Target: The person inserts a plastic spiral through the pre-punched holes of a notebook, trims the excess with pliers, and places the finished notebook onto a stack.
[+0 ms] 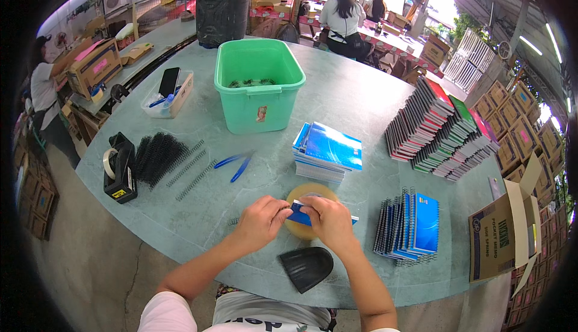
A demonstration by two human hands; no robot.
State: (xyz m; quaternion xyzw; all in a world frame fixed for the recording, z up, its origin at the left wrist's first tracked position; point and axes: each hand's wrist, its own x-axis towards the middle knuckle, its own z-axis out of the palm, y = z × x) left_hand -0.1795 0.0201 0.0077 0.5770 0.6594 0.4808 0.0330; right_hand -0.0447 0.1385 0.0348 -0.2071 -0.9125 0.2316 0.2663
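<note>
Both hands pinch 1 small blue notebook (301,214) right over a tape roll (308,198) near the front edge of the surface (361,97). Left hand (260,222) fingers are closed on its left end, right hand (329,220) fingers closed on the right. A black scoop (306,267) sits just beside the edge. Open room left of the hands; blue pliers (236,163) and wire spirals (194,172) lie further back.

an open brown cardboard box (504,231) with a printed white panel sits at the table's right edge. stacked brown cartons (519,118) rise behind it. a small sticker (262,114) marks the green tub's front, and a dark phone (169,81) leans in a clear tray.
</note>
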